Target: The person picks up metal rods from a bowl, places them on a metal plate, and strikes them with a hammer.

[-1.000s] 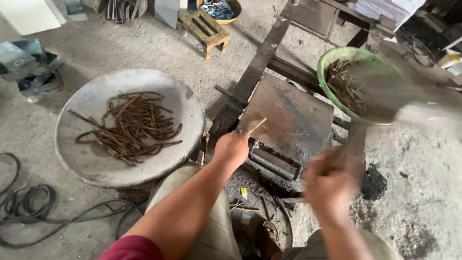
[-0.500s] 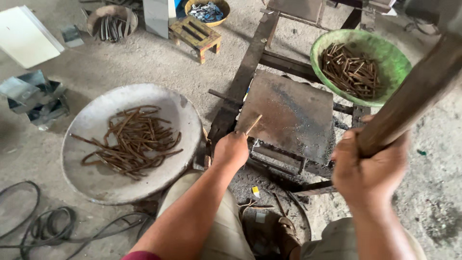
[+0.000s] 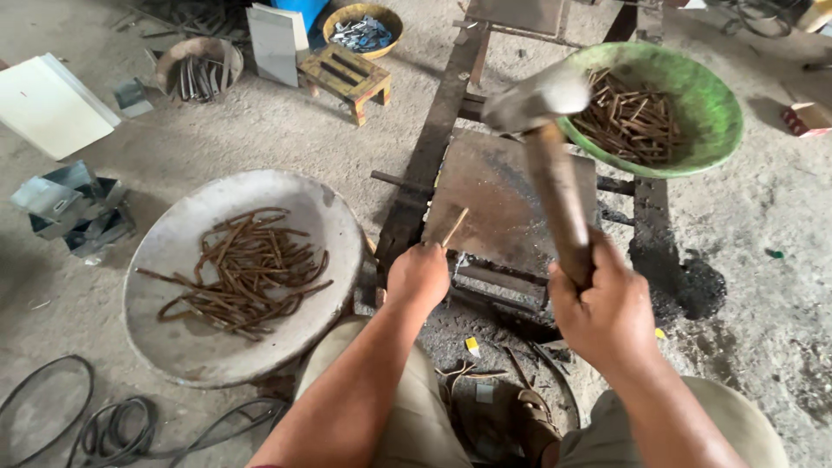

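rusty steel plate (image 3: pixel 511 204) on gritty concrete floor (image 3: pixel 260 139), workshop clutter

The hammer (image 3: pixel 548 165) has a worn, matt wooden handle and a dull grey metal head, gripped in the right hand (image 3: pixel 607 312). The plate (image 3: pixel 511 204) under it is rusty brown steel, rough and matt. The thin rod (image 3: pixel 454 227) in the left hand (image 3: pixel 419 276) looks rusty too. The grey pan (image 3: pixel 173 347) is dull, scuffed metal full of rusted bent rods (image 3: pixel 238 269), and the green bowl (image 3: pixel 711 113) looks like faded, dusty plastic
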